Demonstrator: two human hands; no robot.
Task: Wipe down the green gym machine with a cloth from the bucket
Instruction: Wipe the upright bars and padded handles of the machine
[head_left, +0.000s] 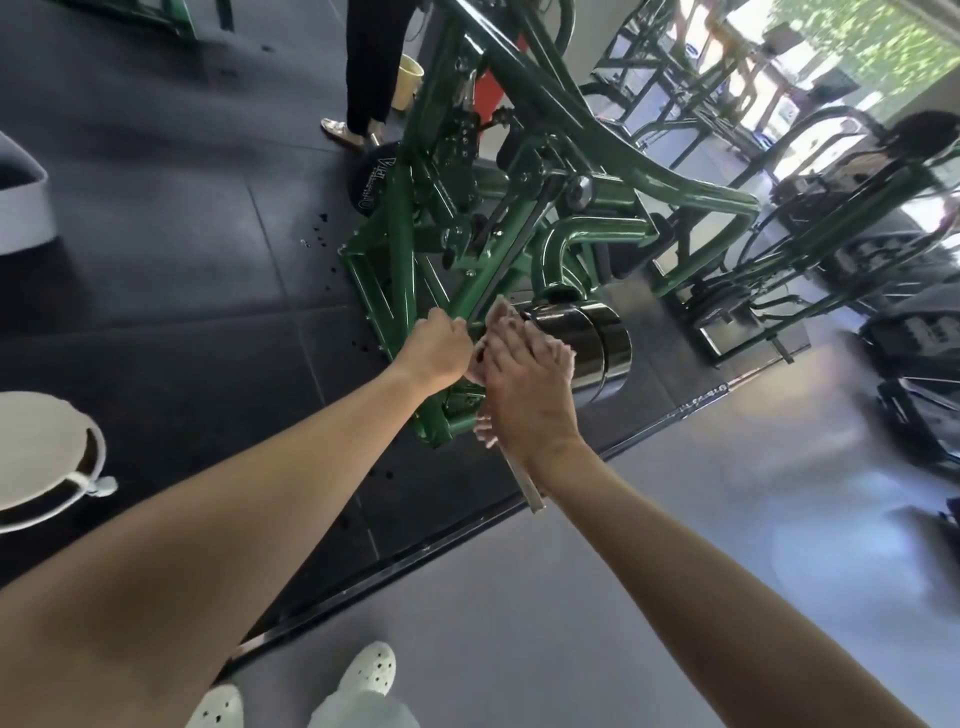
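Your right hand (524, 374) sits just right of the frame's centre, fingers straight and spread, palm pressing the pale cloth (501, 314) flat against the green gym machine (524, 109). The cloth lies almost wholly under that hand. One corner pokes out above your fingertips, a fold shows at the outer edge beside your little finger, and a ragged end hangs out below the heel of the palm. Your fingertips reach the chrome cylinder (587, 338), which juts out to the right of the hand.

Your left hand (441, 351) is just beside the right, on its left, curled into a fist round a thin green bar of the machine. You cannot tell whether it also pinches the cloth's edge.

The white bucket (41, 447) stands on the dark rubber floor (171, 270) at the left edge of the frame, well apart from both hands. A flat steel strip (527, 486) runs under your right wrist. Another person's black trouser legs (366, 62) stand at the top, next to a yellowish pail (408, 78). Your white clogs (371, 670) show at the bottom.
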